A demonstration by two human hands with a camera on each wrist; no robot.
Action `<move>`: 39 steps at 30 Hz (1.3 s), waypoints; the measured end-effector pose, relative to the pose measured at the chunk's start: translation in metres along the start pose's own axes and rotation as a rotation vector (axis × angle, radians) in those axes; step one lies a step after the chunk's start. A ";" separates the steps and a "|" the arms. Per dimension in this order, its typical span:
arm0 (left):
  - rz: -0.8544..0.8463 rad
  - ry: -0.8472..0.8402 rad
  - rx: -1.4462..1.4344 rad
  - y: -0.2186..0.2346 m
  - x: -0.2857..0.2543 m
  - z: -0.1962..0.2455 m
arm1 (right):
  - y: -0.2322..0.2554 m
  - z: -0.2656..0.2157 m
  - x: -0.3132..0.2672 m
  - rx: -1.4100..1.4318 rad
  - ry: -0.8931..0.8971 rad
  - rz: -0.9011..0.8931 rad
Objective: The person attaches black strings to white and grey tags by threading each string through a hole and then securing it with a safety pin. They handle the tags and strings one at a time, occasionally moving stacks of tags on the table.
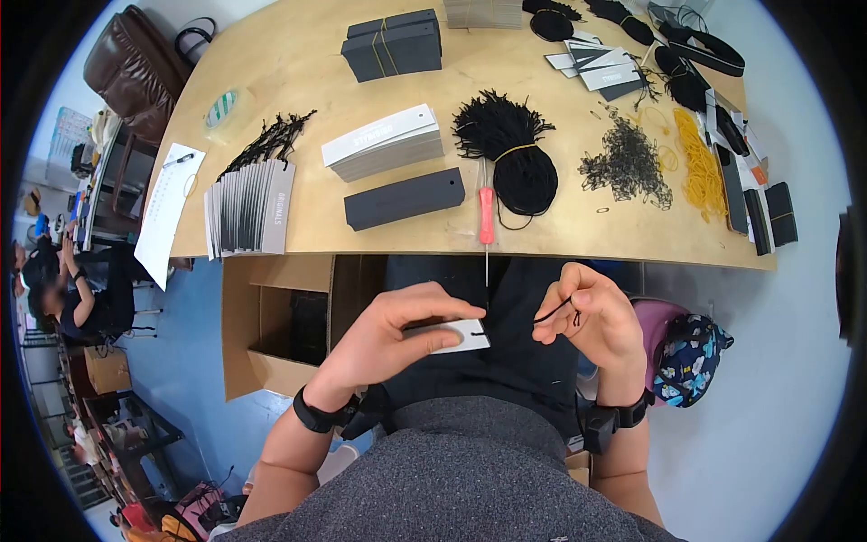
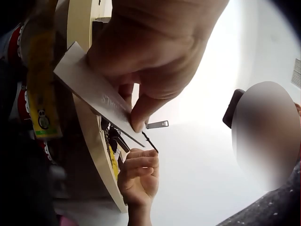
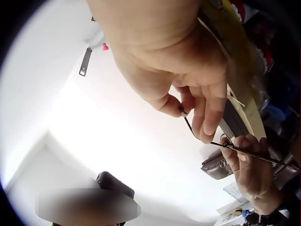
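Above the lap, my left hand (image 1: 384, 334) grips a white hang tag (image 1: 473, 335) between thumb and fingers; a short bit of black shows at its hole end. Pale lettering runs along the tag (image 2: 101, 94) in the left wrist view. To the right, my right hand (image 1: 598, 316) pinches a thin black cord (image 1: 553, 313) between thumb and fingers. The right wrist view shows the cord (image 3: 188, 125) running from those fingertips toward the left hand (image 3: 254, 176). Near both hands, a red-handled tool (image 1: 486, 215) lies with its thin shaft over the table edge.
On the table (image 1: 271, 72) stand stacks of grey tags (image 1: 384, 144) and black tags (image 1: 405, 199). A fan of corded tags (image 1: 248, 210) lies left. Right are a black cord bundle (image 1: 524, 176), safety pins (image 1: 628, 163) and yellow bands (image 1: 697, 172). Below is an open cardboard box (image 1: 284, 370).
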State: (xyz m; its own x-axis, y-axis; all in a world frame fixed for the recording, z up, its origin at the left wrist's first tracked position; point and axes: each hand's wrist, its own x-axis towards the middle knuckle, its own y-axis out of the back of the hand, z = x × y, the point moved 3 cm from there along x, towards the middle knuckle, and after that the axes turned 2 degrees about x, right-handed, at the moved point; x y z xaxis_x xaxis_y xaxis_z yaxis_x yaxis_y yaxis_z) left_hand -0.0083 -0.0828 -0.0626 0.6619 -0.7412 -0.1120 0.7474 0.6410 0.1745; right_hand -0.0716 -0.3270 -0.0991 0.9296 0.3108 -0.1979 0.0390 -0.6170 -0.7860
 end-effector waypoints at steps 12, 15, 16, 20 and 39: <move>0.528 0.120 -0.100 0.059 -0.042 0.028 | -0.021 0.019 0.008 -0.165 -0.032 -0.004; 0.835 -0.051 -0.070 0.117 -0.025 0.024 | -0.022 0.023 0.005 -0.239 -0.051 -0.055; 0.839 -0.052 -0.067 0.134 -0.017 0.021 | -0.023 0.024 0.004 -0.239 -0.051 -0.060; 0.901 0.010 0.336 0.189 0.004 -0.012 | -0.024 0.027 -0.001 -0.292 -0.057 -0.024; 0.591 -0.287 0.575 0.019 0.002 0.005 | -0.020 -0.015 0.052 -1.797 0.778 0.497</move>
State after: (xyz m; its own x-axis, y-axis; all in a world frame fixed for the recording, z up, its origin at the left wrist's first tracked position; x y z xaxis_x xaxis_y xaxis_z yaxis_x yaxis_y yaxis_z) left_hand 0.0070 -0.0729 -0.0542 0.8341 -0.3905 0.3897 0.0904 0.7937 0.6016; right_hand -0.0188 -0.3098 -0.0849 0.8825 -0.0937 0.4608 -0.4280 -0.5659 0.7047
